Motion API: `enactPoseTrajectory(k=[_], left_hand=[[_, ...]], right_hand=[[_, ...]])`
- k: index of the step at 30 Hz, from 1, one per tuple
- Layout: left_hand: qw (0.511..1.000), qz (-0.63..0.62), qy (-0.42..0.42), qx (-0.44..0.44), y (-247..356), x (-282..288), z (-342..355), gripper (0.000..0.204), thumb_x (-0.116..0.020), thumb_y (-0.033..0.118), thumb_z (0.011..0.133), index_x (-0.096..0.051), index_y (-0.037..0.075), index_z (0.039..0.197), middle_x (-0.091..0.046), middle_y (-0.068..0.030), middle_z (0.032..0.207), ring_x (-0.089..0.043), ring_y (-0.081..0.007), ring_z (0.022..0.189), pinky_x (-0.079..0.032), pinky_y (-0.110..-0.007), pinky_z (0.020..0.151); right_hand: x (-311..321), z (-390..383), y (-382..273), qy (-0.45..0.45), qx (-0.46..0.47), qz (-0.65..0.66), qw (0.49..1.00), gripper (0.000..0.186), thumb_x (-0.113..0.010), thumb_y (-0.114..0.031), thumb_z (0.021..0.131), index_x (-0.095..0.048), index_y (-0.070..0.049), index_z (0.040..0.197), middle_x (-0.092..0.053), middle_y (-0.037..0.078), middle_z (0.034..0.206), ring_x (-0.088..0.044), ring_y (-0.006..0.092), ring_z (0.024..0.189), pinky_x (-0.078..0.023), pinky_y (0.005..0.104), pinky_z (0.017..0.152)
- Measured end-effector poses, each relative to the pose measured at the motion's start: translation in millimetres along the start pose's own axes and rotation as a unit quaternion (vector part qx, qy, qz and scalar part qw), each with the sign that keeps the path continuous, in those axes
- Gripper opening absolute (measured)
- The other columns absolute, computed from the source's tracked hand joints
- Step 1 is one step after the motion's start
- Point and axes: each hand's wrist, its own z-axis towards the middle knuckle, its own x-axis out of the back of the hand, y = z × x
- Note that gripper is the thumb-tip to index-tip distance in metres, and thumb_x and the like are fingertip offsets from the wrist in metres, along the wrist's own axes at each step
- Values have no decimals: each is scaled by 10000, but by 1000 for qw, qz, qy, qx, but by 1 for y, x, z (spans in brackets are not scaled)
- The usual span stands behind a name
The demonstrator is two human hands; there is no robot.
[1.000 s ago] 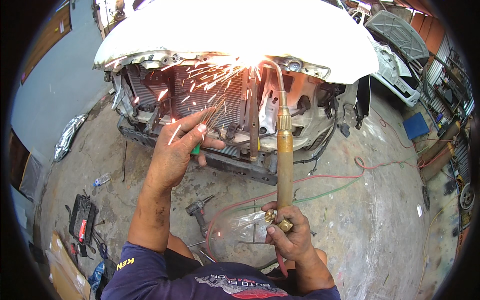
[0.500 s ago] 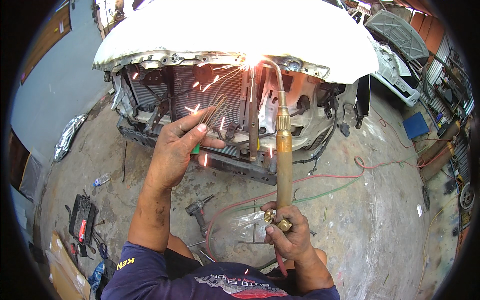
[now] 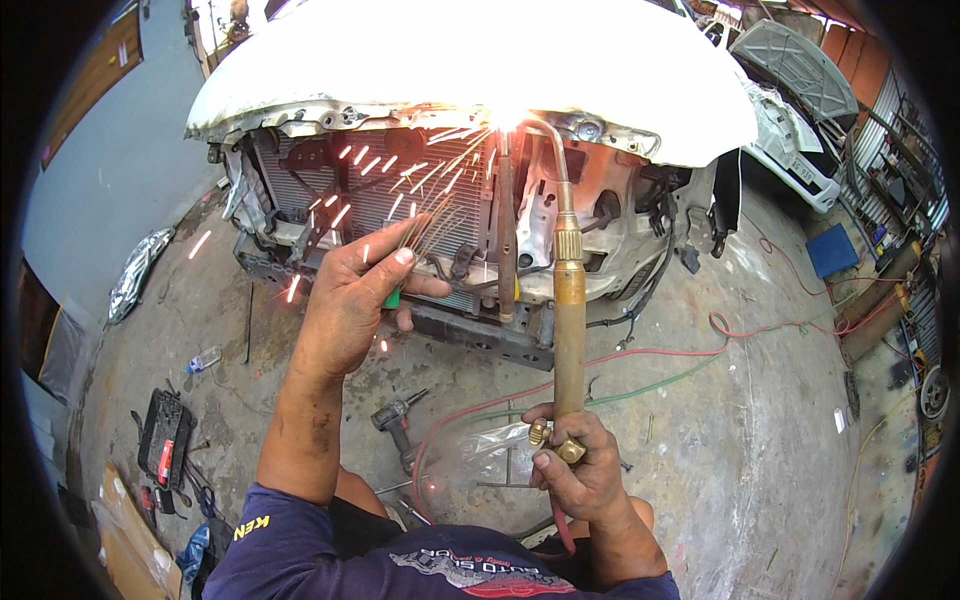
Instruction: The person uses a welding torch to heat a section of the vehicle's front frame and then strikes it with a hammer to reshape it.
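long brass-coloured torch with bent tip (image 3: 570, 330), grasped low in the right hand (image 3: 582, 468), likely for distance from orange sparks (image 3: 430, 176); the left hand (image 3: 350, 290) pinches thin bronze-coloured metal rods (image 3: 432, 235)

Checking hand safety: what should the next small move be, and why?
Probably ease the left hand, with its thin rods, slightly back toward the body: sparks fan down and left from the flare by the torch, some streaking close to that bare hand.
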Motion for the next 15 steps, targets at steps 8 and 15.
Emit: enactPoseTrajectory(k=[8, 15], left_hand=[[1000, -2, 3, 14, 2, -1, 0, 427, -581, 109, 1091, -591, -26, 1496, -740, -178, 1246, -797, -213, 942, -563, -251, 541], [1000, 12, 5, 9, 1, -2, 1, 468, -579, 156, 1079, -578, -48, 1501, -717, -168, 1236, -801, -239, 932, -530, -236, 520]], right_hand=[[1, 0, -2, -2, -9, 22, 1000, 241, -687, -53, 1013, -481, -50, 1140, -638, 323, 1274, -707, 123, 644, -582, 243, 545], [2, -1, -2, -8, -19, 34, 999, 242, -679, -41, 1010, -480, -53, 1148, -629, 333, 1283, -710, 123, 652, -587, 240, 552]])
